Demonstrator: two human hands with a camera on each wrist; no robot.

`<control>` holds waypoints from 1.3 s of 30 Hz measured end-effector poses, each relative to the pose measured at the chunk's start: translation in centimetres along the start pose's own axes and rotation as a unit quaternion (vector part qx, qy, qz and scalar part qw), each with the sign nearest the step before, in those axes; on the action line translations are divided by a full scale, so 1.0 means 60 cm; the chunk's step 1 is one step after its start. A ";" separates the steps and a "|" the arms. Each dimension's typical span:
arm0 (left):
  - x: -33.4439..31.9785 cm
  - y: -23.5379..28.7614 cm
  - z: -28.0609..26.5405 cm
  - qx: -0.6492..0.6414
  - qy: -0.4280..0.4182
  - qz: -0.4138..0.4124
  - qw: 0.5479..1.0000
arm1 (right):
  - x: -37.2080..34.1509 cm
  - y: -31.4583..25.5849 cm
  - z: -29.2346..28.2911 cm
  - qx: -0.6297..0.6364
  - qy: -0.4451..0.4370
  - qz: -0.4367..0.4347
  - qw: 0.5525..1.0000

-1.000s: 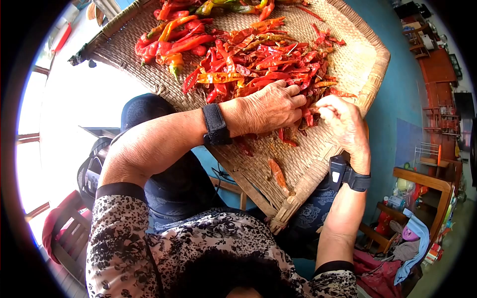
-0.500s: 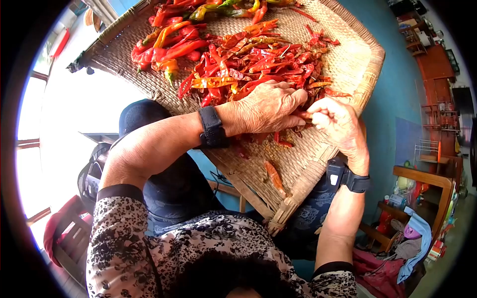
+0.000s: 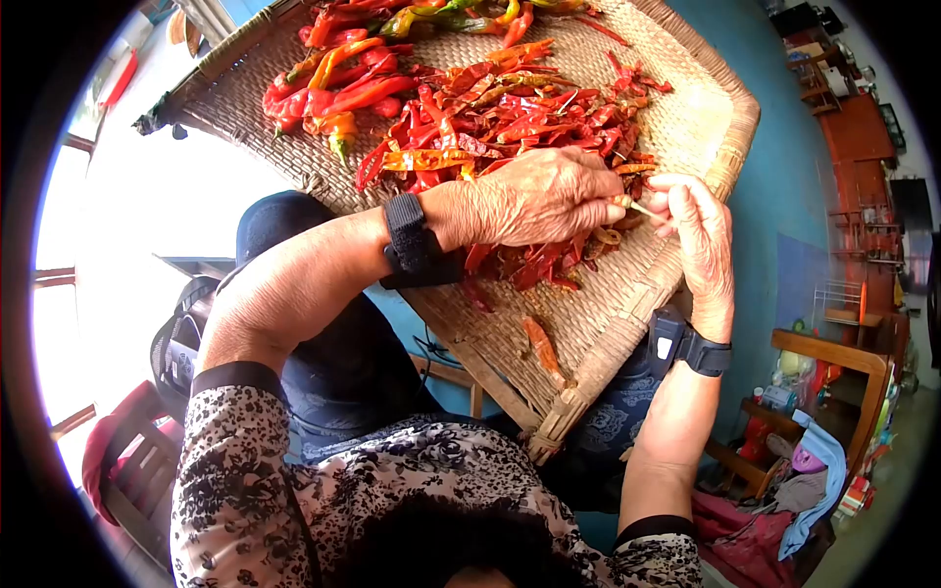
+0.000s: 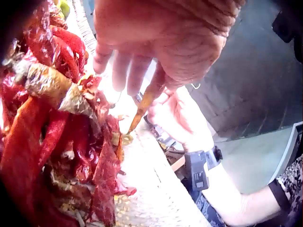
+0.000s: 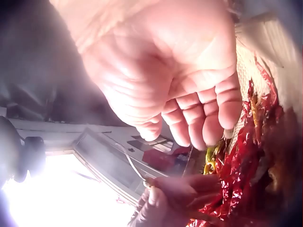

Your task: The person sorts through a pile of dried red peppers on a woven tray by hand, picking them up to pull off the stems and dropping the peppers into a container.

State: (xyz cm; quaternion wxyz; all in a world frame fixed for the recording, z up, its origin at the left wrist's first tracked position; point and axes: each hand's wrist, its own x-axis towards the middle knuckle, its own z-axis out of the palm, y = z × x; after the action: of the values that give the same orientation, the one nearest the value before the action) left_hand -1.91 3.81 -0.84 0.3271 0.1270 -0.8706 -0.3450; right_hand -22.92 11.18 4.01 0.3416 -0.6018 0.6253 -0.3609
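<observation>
In the head view my left hand (image 3: 554,196) rests low over the red chillies (image 3: 549,122), pinching a chilli whose pale stem (image 3: 639,207) points right. The left wrist view shows an orange-brown chilli (image 4: 143,108) hanging below that hand. My right hand (image 3: 704,240) is just right of the stem, its fingers loosely bent. From the right wrist, the right hand (image 5: 165,71) has its thumb and fingers apart, and the thin curved stem (image 5: 131,161) rises from the left hand (image 5: 158,201) below, seemingly clear of the right fingertips.
The woven tray (image 3: 701,108) has a raised rim and lies over the person's knees. Plumper fresh peppers (image 3: 338,93) are at its upper left, and one orange-red chilli (image 3: 541,345) lies near the lower corner. A wooden chair (image 3: 833,348) stands at the right.
My right hand has moved up and slightly right, away from the left, and its fingers have loosened. The left hand has shifted slightly right, with the pale stem now showing between the hands.
</observation>
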 end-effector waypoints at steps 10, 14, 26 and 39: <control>0.000 0.003 -0.001 0.044 -0.057 -0.097 0.993 | -0.003 0.004 0.062 0.069 -0.063 -0.034 0.995; -0.002 0.001 0.004 0.042 -0.026 -0.068 0.996 | -0.003 0.002 0.053 0.046 0.009 -0.058 0.997; -0.033 -0.021 0.035 0.360 -0.132 0.082 0.920 | -0.042 0.094 -0.140 -0.484 0.306 0.187 0.798; -0.034 -0.018 0.030 0.380 -0.132 0.083 0.911 | 0.047 0.064 -0.009 -0.583 0.116 -0.164 0.787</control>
State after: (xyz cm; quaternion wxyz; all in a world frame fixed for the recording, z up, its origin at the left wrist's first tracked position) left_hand -1.53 4.87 -3.54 0.1632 0.1218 -0.9787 0.0272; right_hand -25.44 8.46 0.99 -0.2133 -0.7335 0.6437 -0.0453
